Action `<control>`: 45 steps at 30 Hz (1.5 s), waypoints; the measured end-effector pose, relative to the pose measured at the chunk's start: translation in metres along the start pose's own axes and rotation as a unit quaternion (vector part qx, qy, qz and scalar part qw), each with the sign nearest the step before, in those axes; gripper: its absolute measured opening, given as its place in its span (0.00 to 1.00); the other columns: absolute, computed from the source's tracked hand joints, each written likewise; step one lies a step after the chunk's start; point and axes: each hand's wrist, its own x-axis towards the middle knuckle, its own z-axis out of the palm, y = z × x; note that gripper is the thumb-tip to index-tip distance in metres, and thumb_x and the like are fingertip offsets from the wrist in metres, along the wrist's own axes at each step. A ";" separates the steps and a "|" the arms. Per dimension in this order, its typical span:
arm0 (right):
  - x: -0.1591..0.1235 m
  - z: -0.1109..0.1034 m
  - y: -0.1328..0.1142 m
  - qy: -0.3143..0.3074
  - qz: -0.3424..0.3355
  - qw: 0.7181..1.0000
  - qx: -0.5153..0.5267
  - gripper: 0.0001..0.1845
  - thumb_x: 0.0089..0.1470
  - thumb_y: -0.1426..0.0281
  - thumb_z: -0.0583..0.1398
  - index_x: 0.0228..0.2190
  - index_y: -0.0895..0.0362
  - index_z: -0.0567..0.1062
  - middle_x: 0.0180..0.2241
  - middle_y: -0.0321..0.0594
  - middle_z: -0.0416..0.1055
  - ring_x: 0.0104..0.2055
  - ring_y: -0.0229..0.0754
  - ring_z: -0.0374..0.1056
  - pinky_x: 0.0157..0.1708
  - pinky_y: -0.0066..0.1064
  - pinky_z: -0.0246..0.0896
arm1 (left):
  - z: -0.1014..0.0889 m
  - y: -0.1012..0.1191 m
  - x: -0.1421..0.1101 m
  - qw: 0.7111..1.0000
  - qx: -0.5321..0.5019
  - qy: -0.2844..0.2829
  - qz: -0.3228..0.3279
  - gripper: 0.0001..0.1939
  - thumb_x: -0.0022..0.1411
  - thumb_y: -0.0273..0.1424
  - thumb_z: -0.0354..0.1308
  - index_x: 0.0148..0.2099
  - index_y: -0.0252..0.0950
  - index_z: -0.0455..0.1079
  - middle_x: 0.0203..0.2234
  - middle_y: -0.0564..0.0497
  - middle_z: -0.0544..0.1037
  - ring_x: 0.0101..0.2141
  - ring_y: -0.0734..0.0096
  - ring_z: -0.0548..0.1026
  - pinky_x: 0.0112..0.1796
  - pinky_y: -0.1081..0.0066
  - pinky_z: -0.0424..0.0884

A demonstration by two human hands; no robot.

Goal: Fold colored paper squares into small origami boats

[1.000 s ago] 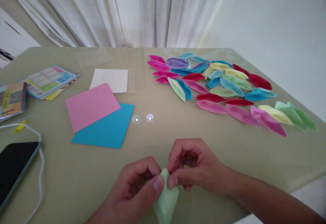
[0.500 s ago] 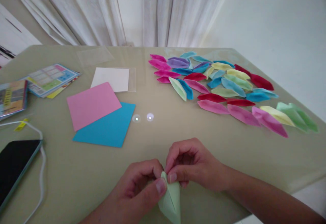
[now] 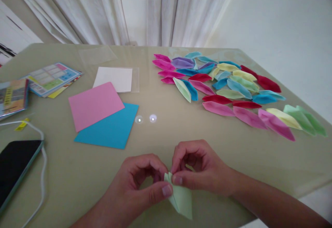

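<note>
A folded piece of light green paper is pinched between both hands near the table's front edge. My left hand grips its upper left edge, thumb on top and fingers behind. At the top edge, the thumb and index finger of my right hand are closed on the same paper, close to the left fingertips. A crease runs down the paper's left side, and its lower end hangs free. Beyond the hands lie a pink paper sheet and a blue paper sheet, partly overlapping.
Many folded paper pieces in several colours cover the table's right side. White paper lies on a clear sleeve behind the pink sheet. At left are printed packets, a phone and a white cable.
The green paper's lower end has swung up and to the right, so its lower edge now shows. Both hands keep their pinch, with the left hand slightly higher and its fingers more arched.
</note>
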 end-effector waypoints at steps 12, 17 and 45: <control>0.002 -0.005 0.002 0.009 0.024 0.997 -0.069 0.17 0.46 0.64 0.79 0.28 0.61 0.80 0.23 0.32 0.70 0.25 0.31 0.61 0.24 0.23 0.52 | 0.002 0.003 0.006 0.998 0.022 0.016 0.053 0.05 0.65 0.34 0.70 0.41 0.39 0.81 0.34 0.50 0.80 0.36 0.71 0.77 0.38 0.74 0.72; 0.002 -0.001 0.000 0.056 -0.090 0.964 -0.242 0.10 0.52 0.67 0.75 0.30 0.60 0.82 0.21 0.30 0.67 0.21 0.29 0.54 0.21 0.24 0.47 | 0.001 0.006 0.008 0.991 0.096 0.045 0.084 0.08 0.68 0.31 0.67 0.49 0.45 0.84 0.45 0.47 0.84 0.45 0.64 0.81 0.47 0.68 0.77; 0.003 -0.001 0.004 0.072 -0.228 0.883 -0.404 0.04 0.57 0.76 0.66 0.35 0.56 0.79 0.28 0.35 0.74 0.30 0.35 0.69 0.32 0.26 0.62 | 0.001 0.004 0.011 0.963 0.193 0.106 0.158 0.04 0.67 0.31 0.68 0.42 0.45 0.84 0.40 0.50 0.85 0.42 0.67 0.82 0.43 0.73 0.78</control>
